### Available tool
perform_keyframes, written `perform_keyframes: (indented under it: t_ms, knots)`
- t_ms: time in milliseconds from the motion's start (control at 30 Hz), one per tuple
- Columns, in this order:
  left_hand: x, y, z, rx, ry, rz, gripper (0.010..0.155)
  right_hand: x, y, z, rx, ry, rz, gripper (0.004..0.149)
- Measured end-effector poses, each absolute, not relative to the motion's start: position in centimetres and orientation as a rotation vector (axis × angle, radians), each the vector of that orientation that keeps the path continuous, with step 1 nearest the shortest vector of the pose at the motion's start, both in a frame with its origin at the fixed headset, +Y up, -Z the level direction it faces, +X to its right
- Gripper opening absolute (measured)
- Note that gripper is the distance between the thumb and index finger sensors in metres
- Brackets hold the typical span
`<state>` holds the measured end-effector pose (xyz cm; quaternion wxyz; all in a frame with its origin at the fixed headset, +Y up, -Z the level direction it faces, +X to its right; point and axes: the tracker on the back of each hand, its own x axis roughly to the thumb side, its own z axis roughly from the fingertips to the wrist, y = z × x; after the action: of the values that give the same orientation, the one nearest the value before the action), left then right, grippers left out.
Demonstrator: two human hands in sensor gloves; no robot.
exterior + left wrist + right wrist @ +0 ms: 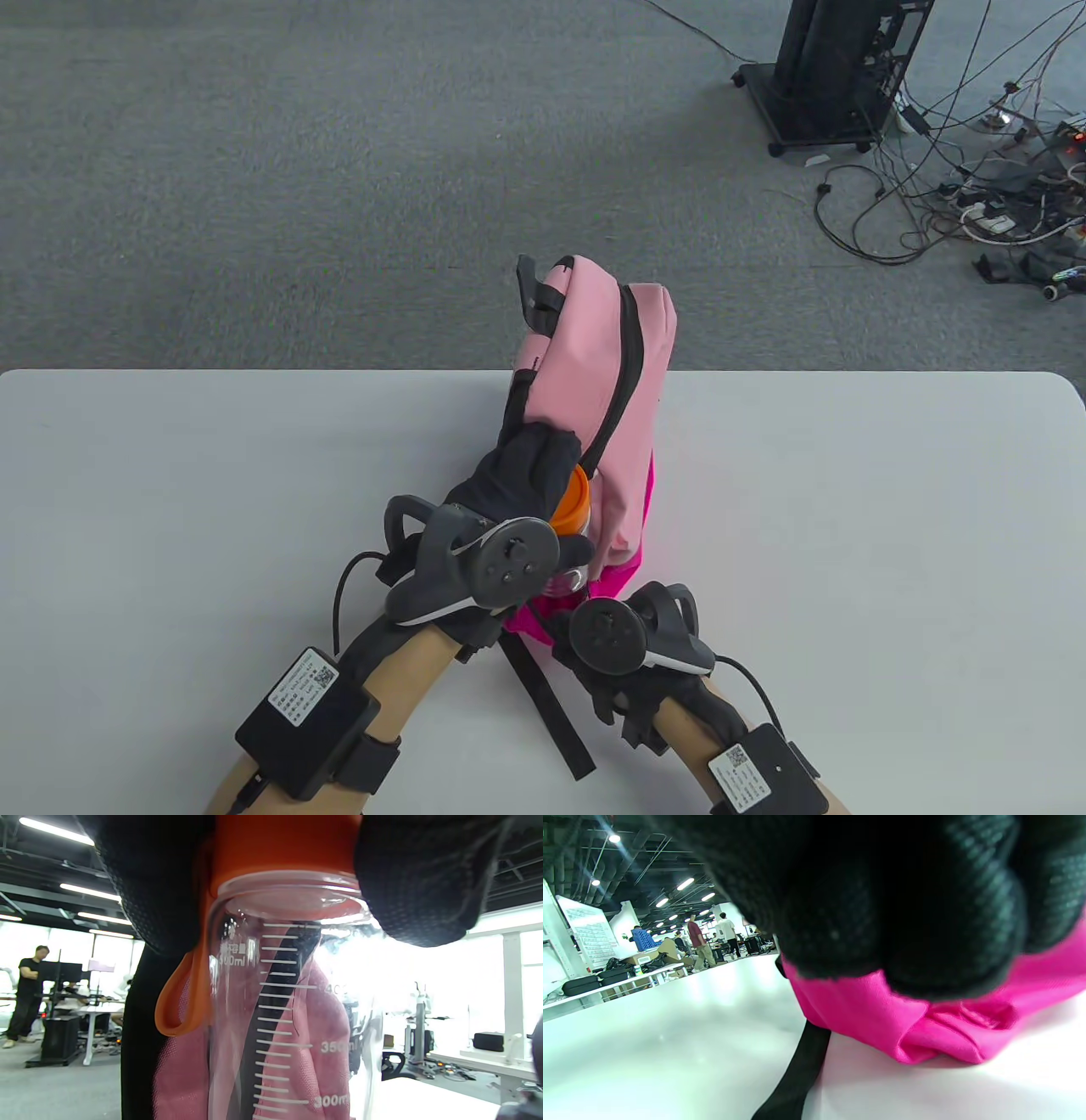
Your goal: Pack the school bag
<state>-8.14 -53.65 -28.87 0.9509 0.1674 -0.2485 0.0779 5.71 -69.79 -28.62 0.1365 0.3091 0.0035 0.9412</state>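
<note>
A pink school bag (594, 373) with black zip trim stands on the white table (170, 475), its magenta lower part (882, 1018) near me. My left hand (526, 484) grips the orange cap (284, 844) of a clear water bottle (570, 518) at the bag's near side. The bottle's clear body with measuring marks (288, 1005) fills the left wrist view, the pink fabric behind it. My right hand (594, 645) grips the magenta fabric at the bag's bottom edge, its gloved fingers (882, 899) closed on it.
A black bag strap (551, 713) lies on the table toward me, also in the right wrist view (797, 1069). Beyond the table's far edge is grey carpet, a black stand (840, 68) and tangled cables (976, 187).
</note>
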Motion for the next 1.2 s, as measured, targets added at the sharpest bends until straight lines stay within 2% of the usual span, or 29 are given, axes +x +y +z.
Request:
perform_keyframes:
  t_ms: [67,200,367,467,500,600,700,967,1033,1133,1200]
  knots:
    - [-7.9,-54.1,-28.9,0.388,-0.487,0.136,0.096,5.8,-69.6,-28.3,0.91,-0.073,2.716,0.038]
    - [-6.8,-55.4,-29.7,0.413,-0.44,0.052,0.086,5.2,-69.3,-27.5,0.95,-0.075,2.732,0.037]
    - [-6.3,-55.5,-30.2,0.448,-0.423,0.069,0.088,5.9,-69.2,-27.3,0.949,-0.142,2.713,0.037]
    - [-6.0,-55.9,-30.5,0.503,-0.326,0.051,0.08,6.4,-68.9,-27.2,0.94,-0.169,2.676,0.037]
    - [-5.8,-56.0,-30.6,0.53,-0.299,0.025,0.078,6.2,-68.9,-27.2,0.924,-0.136,2.662,0.037]
    - [-5.3,-55.9,-30.8,0.476,-0.28,0.024,0.076,5.3,-69.5,-27.4,0.9,0.053,2.632,0.04]
    - [-5.0,-56.2,-30.5,0.506,-0.283,0.04,0.076,4.2,-70.2,-27.6,0.897,0.204,2.583,0.05]
    - [-5.6,-57.4,-29.5,0.582,-0.325,0.03,0.075,5.0,-70.3,-27.2,0.874,-0.031,2.539,0.04]
    - [-5.3,-57.3,-29.6,0.564,-0.318,0.02,0.075,5.1,-70.5,-27.2,0.825,-0.099,2.471,0.039]
    - [-4.6,-57.2,-29.4,0.56,-0.345,-0.039,0.075,5.5,-70.5,-27.2,0.81,-0.078,2.448,0.038]
    - [-4.1,-56.8,-29.2,0.495,-0.381,-0.08,0.073,5.6,-70.3,-26.8,0.837,-0.11,2.453,0.038]
